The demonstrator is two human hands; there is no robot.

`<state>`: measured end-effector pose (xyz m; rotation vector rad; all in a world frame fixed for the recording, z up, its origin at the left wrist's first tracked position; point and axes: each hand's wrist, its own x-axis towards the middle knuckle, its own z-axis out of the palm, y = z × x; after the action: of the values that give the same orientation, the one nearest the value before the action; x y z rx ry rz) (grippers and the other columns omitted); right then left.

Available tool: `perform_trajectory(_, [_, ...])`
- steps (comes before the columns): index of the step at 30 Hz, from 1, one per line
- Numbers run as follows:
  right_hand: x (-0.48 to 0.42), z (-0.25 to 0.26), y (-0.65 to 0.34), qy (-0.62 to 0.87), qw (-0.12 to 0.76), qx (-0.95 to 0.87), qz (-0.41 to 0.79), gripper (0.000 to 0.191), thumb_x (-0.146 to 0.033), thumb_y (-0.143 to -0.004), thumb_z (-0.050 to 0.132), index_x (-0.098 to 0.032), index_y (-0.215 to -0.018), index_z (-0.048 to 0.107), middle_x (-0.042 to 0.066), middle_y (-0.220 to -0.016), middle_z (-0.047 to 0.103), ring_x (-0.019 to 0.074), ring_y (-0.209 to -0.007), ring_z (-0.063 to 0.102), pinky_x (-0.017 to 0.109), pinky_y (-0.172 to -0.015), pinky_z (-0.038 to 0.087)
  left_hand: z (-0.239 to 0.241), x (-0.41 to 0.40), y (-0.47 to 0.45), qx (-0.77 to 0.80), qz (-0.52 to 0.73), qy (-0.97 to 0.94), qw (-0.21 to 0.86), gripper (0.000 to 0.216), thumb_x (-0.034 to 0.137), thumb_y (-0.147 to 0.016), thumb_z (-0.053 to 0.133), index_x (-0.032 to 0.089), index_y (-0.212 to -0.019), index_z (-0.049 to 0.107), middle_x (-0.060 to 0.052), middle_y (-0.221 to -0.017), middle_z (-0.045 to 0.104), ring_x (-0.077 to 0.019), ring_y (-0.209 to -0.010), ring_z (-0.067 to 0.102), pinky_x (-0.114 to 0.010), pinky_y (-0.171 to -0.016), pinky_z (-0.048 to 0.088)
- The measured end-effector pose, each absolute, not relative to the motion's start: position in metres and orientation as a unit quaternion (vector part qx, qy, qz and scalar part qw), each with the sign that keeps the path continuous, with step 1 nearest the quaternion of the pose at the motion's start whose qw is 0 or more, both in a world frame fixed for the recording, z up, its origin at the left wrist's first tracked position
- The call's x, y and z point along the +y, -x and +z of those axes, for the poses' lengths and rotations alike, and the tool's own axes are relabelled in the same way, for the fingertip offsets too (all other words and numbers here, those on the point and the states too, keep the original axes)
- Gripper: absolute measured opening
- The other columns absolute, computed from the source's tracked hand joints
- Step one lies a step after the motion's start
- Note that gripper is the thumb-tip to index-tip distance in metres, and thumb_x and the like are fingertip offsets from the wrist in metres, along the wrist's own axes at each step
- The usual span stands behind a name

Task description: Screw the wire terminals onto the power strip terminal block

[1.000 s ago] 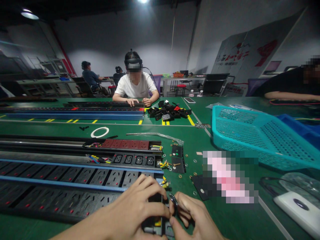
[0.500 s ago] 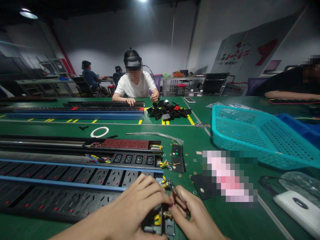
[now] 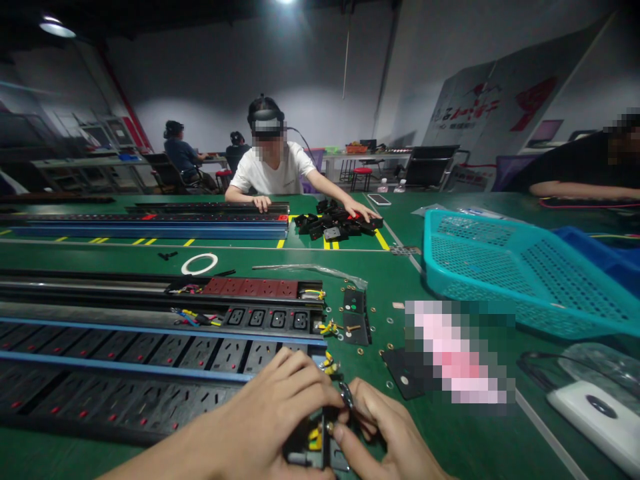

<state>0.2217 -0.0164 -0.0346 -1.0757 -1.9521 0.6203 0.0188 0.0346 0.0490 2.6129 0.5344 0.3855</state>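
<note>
My left hand is closed around the near end of a black power strip with a row of sockets. A dark metal end bracket and a yellow-green wire end show below its fingers. Just to the right, my right hand is closed on a small metal wrench, whose rounded end sticks up past the fingers. The right thumb touches a brass-coloured bolt at the bracket. Most of the wrench is hidden by the fingers.
Further strips with maroon sockets lie behind. Black end plates, brass screws and washers are scattered rightward. A teal basket and a white device stand right. Across the table, a co-worker's hand reaches to black parts.
The wrench has turned in my right hand, and my right thumb has moved onto the bolt. My left hand stays put. The co-worker's arm has stretched out to the pile of black parts.
</note>
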Motion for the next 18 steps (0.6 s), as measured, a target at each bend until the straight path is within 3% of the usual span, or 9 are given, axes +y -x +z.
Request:
perform_trajectory(6, [-0.0143, -0.0386, -0.2234, 0.480, 0.380, -0.748, 0.259, 0.019, -0.018, -0.096, 0.042, -0.024, -0.079, 0.036, -0.003, -0.071, 0.047, 0.0145, -0.063, 0.050, 0.025, -0.056, 0.038, 0.0488, 0.0352, -0.0184, 0.192, 0.124, -0.946, 0.231, 0.045, 0.040, -0.080, 0.075, 0.024, -0.118, 0.056, -0.005, -0.108, 0.062, -0.0240, -0.097, 0.053, -0.038, -0.089, 0.040])
perform_trajectory(14, [-0.0162, -0.0376, -0.2237, 0.508, 0.365, -0.766, 0.147, 0.025, -0.003, -0.073, 0.045, -0.023, -0.088, 0.043, 0.001, -0.079, 0.050, 0.0209, -0.071, 0.050, 0.030, -0.062, 0.038, 0.0485, 0.0361, -0.0168, 0.185, 0.118, -0.953, 0.208, 0.037, 0.045, -0.083, 0.072, 0.027, -0.113, 0.065, -0.006, -0.109, 0.061, -0.0255, -0.099, 0.053, -0.039, -0.088, 0.042])
perform_trajectory(18, [-0.0147, -0.0371, -0.2240, 0.504, 0.347, -0.780, 0.134, 0.028, -0.001, -0.073, 0.045, -0.023, -0.089, 0.043, 0.001, -0.079, 0.051, 0.0206, -0.070, 0.050, 0.031, -0.063, 0.039, 0.0484, 0.0362, -0.0167, 0.183, 0.117, -0.955, 0.202, 0.035, 0.045, -0.083, 0.073, 0.029, -0.114, 0.066, -0.006, -0.109, 0.061, -0.0254, -0.100, 0.054, -0.040, -0.089, 0.042])
